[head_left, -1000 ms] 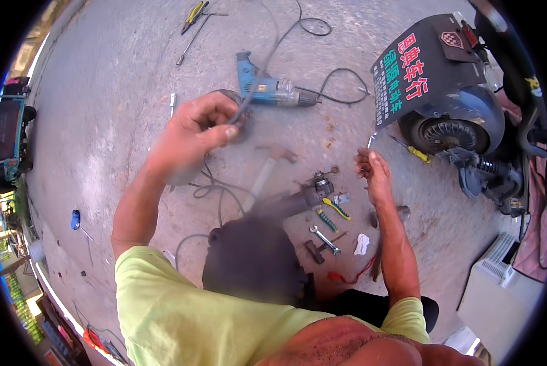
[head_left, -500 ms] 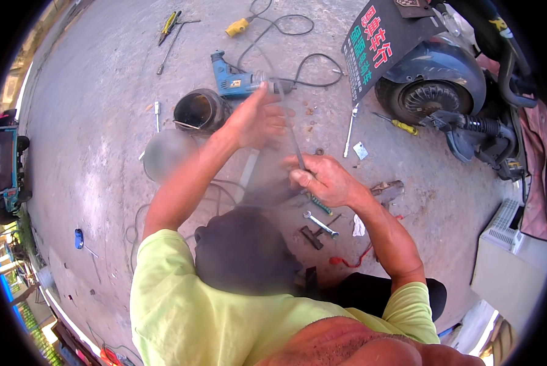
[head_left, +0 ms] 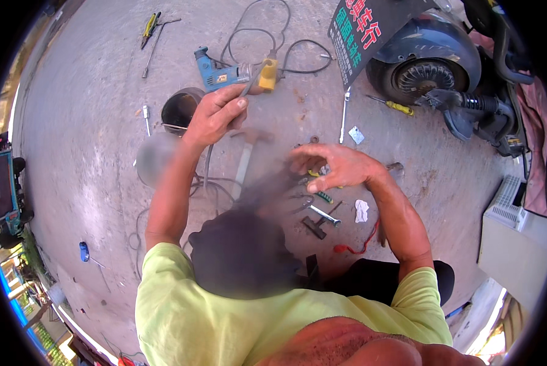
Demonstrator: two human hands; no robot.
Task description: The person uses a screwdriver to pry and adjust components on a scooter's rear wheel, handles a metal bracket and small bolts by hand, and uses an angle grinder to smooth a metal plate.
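My left hand [head_left: 217,116] is closed around a grey power cable. A yellow plug [head_left: 267,76] is on the end of the cable, beside the nose of a blue electric drill [head_left: 221,74]. More cable hangs below that hand. My right hand [head_left: 340,166] is open, thumb and fingers curved apart, over small tools on the floor. Something yellow shows beneath its fingers, too covered to name. Close by lie a wrench [head_left: 325,215], a black T-shaped tool [head_left: 314,228] and a crumpled white paper [head_left: 361,211]. A hammer [head_left: 244,165] lies between my forearms.
A dark round pot [head_left: 181,110] stands beside my left forearm. Pliers [head_left: 150,30] and a long T-handled rod [head_left: 157,49] lie at the far left. A scooter wheel [head_left: 423,80] and a yellow-handled screwdriver [head_left: 398,108] are at the right. A red cord [head_left: 362,245] lies near my knee.
The cable has passed from my right hand to my left. The yellow plug has come nearer, down to the drill. My right hand has opened.
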